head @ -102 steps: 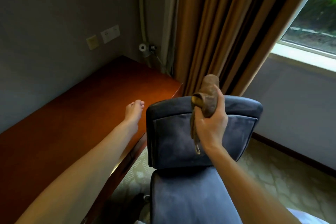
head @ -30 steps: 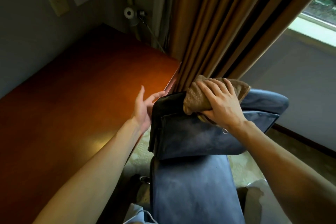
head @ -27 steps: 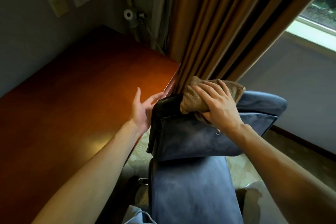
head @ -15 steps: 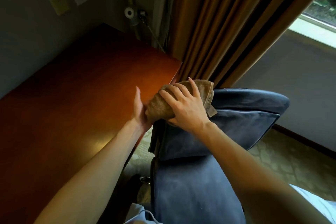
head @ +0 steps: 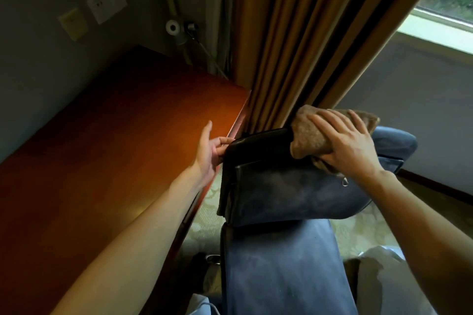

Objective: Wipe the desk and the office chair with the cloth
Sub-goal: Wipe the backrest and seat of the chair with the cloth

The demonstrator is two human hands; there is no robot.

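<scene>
A blue-grey office chair [head: 286, 194] stands with its headrest toward me, next to the red-brown wooden desk [head: 102, 161]. A brown cloth [head: 312, 135] lies bunched over the top edge of the headrest. My right hand [head: 345, 143] presses down on the cloth with spread fingers, which curl over its far side. My left hand [head: 211, 151] is at the headrest's left end, fingers straight and touching its side.
Golden-brown curtains [head: 307, 41] hang just behind the chair. Wall sockets [head: 106, 2] and a cable fitting [head: 172, 28] sit at the desk's far corner. A window sill [head: 435, 33] is at the upper right. Patterned carpet [head: 204, 217] shows between desk and chair.
My right hand has slid the cloth from the left end of the headrest top toward the right. My left hand stays at the headrest's left side.
</scene>
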